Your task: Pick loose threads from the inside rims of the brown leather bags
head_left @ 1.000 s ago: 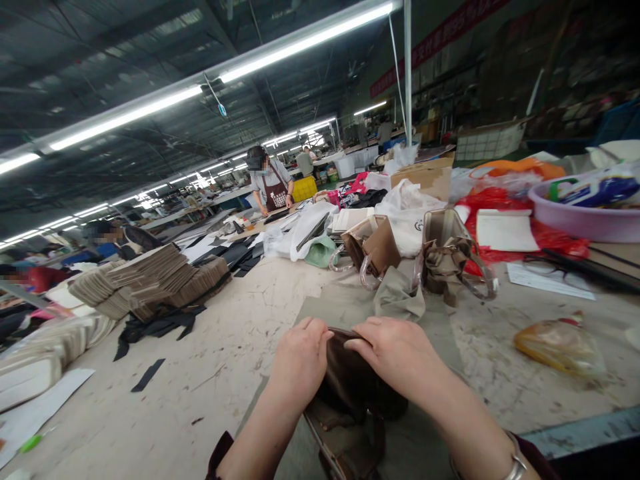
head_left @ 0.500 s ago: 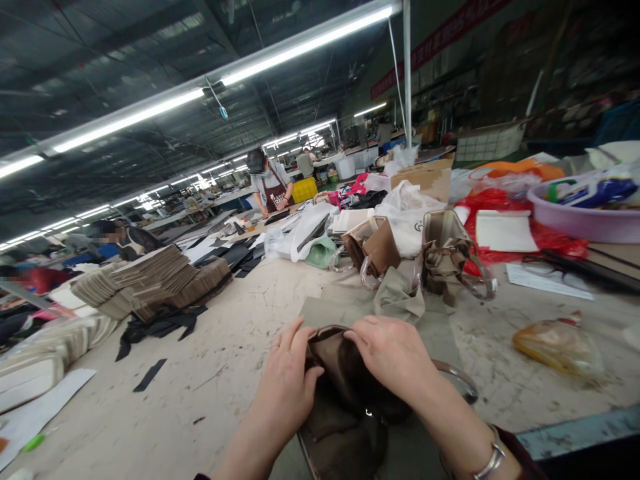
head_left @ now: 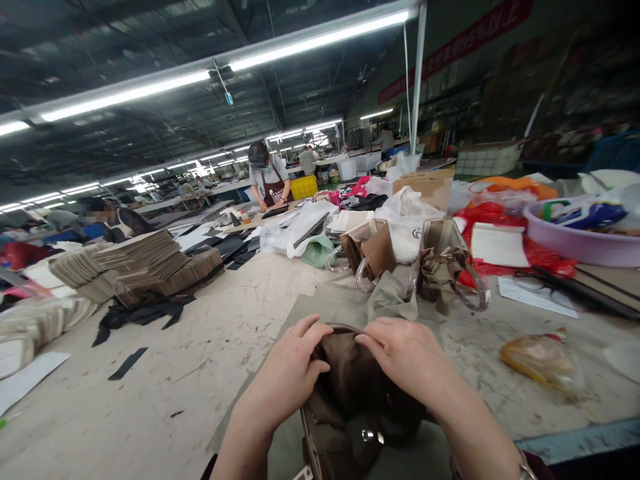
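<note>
The red banner (head_left: 456, 51) ends in "95%以上", while the apron (head_left: 275, 192) bears illegible white print.

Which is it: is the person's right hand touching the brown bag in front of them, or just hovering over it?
Touching. The head view shows the right hand pinching the brown bag by its upper edge.

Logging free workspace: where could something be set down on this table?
Widest: left, between the black strip and grey sheet, bar a dark scrap. Smaller: between the right hand and the amber bag. Crowded beyond: brown handbags, white plastic bag, purple basin.
</note>
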A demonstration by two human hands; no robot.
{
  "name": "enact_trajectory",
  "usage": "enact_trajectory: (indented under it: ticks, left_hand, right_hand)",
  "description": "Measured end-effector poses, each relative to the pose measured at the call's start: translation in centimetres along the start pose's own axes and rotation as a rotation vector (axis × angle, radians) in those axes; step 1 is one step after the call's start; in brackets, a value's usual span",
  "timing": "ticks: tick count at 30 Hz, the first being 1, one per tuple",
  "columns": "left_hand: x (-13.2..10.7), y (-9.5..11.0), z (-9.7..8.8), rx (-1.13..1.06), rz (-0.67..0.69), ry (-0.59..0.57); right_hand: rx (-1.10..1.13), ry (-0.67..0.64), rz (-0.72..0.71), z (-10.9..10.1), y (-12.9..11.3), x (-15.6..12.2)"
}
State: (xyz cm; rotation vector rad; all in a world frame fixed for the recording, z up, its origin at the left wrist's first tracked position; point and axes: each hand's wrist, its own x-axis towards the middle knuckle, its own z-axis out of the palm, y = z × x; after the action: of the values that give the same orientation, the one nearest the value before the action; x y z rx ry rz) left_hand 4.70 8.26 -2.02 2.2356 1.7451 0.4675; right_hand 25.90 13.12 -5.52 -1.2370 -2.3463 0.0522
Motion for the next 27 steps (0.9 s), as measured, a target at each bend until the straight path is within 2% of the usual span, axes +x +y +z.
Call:
enact_trajectory:
  ticks: [8,14,27]
  left_hand:
    - [2.3,0.1,-0.1,0.05,0.083,0.023]
    - [1.3,-0.1,1.4,0.024,-0.03,0.175]
    - [0.2,0.5,2.5,0.085,-0.143,0.231]
  right_hand:
    - [0.048,-0.039,0.038,0.0,0.0,0.1]
    - [0.025,-0.041,0.043,0.0,-0.8,-0.3]
    - [0.011,-0.013,0.042,0.7,-3.1,0.8]
